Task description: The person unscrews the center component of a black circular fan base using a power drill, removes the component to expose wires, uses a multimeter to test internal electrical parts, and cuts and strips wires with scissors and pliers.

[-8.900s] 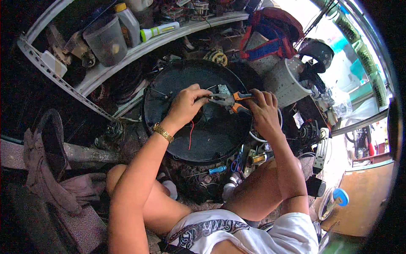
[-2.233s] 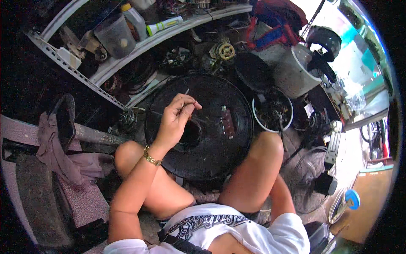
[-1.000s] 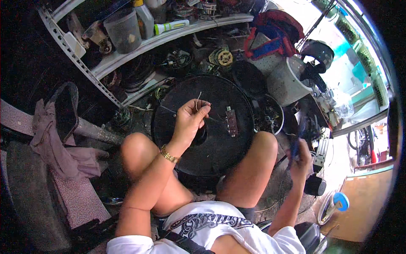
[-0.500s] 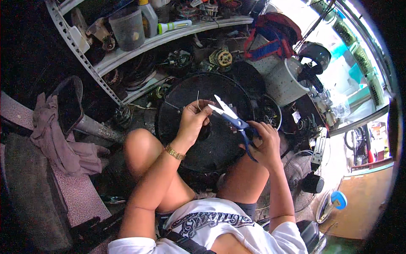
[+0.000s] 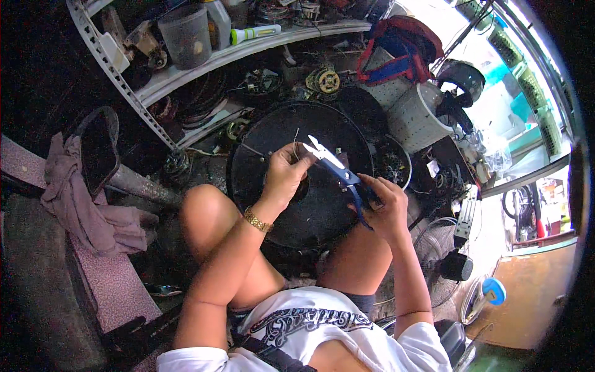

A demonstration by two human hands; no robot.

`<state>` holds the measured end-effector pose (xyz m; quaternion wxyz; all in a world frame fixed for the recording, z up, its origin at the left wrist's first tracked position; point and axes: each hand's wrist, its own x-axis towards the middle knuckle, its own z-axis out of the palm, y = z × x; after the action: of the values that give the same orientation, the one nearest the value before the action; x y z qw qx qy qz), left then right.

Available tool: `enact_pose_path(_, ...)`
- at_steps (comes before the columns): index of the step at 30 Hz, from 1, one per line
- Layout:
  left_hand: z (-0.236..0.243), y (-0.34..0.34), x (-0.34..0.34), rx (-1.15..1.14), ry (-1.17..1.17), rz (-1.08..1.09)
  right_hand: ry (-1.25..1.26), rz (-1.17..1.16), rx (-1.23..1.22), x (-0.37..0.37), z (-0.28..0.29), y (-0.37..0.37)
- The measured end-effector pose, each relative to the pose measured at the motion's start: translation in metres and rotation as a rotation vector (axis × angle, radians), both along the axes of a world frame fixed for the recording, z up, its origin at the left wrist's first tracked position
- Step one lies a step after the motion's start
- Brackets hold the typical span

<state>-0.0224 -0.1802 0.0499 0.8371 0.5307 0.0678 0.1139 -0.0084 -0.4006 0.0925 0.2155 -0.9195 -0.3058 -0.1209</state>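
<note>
My left hand (image 5: 285,173), with a gold-coloured watch at the wrist, pinches a thin wire (image 5: 295,134) whose free end sticks up above the fingers. My right hand (image 5: 387,204) grips a pair of scissors (image 5: 335,168) with dark blue handles. Its silver blades are slightly parted and point up and left, with their tips right by my left fingertips. Whether the blades touch the wire is hard to make out. Beneath both hands lies a large round black surface (image 5: 322,217) with a few small bits on it.
A metal shelf (image 5: 229,54) at the back holds a clear tub (image 5: 186,38) and a flashlight (image 5: 255,33). A motor with a yellow wheel (image 5: 326,81) sits beyond the round surface. To the right stand a white bucket (image 5: 418,118) and a fan (image 5: 437,251). A cloth (image 5: 80,204) hangs at left.
The scissor blades and handles have come closer together. My left hand has shifted slightly, with the wire still in its fingers.
</note>
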Motion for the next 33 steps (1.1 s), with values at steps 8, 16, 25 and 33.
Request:
enact_pose_path(8,-0.007,0.005,0.000,0.061,-0.009,-0.064,0.005,-0.003,0.035,0.001,-0.010,-0.005)
enact_pose_path(16,-0.008,0.003,0.001,0.103,-0.025,-0.053,-0.020,-0.003,0.037,0.003,-0.011,-0.005)
enact_pose_path(25,-0.008,0.002,0.002,0.163,-0.083,-0.029,0.035,0.029,0.010,0.003,-0.004,-0.004)
enact_pose_path(33,-0.007,0.005,0.001,0.259,-0.113,0.020,0.226,0.083,0.135,-0.009,0.006,0.005)
